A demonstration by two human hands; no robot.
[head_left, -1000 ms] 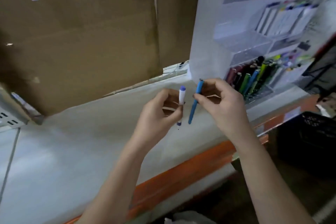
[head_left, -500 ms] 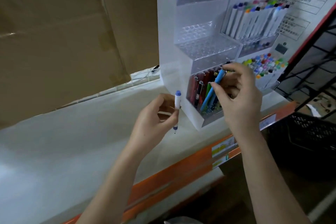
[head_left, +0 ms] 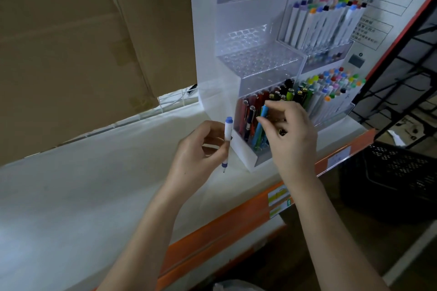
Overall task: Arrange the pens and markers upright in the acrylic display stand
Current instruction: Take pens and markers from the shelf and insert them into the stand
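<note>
A tiered acrylic display stand (head_left: pixel 208 59) stands on the white shelf. Its lower left bin holds several red, black and green pens upright. My right hand (head_left: pixel 290 139) pinches a light blue pen (head_left: pixel 259 126) near its top, with the pen's lower end down inside that bin among the others. My left hand (head_left: pixel 201 151) holds a white marker with a blue cap (head_left: pixel 227 142) upright, just left of the stand's front corner. White markers with coloured caps fill the stand's right tiers. The middle left tier with round holes is bare.
Brown cardboard boxes (head_left: pixel 82 42) rise behind the white shelf surface (head_left: pixel 94 184). An orange shelf edge (head_left: pixel 212 227) with a price label runs across the front. A black plastic crate (head_left: pixel 397 172) sits low at the right, beside a printed sign.
My right hand has lowered the blue pen from in front of the stand into the lower left bin. My left hand with the marker has stayed about where it was.
</note>
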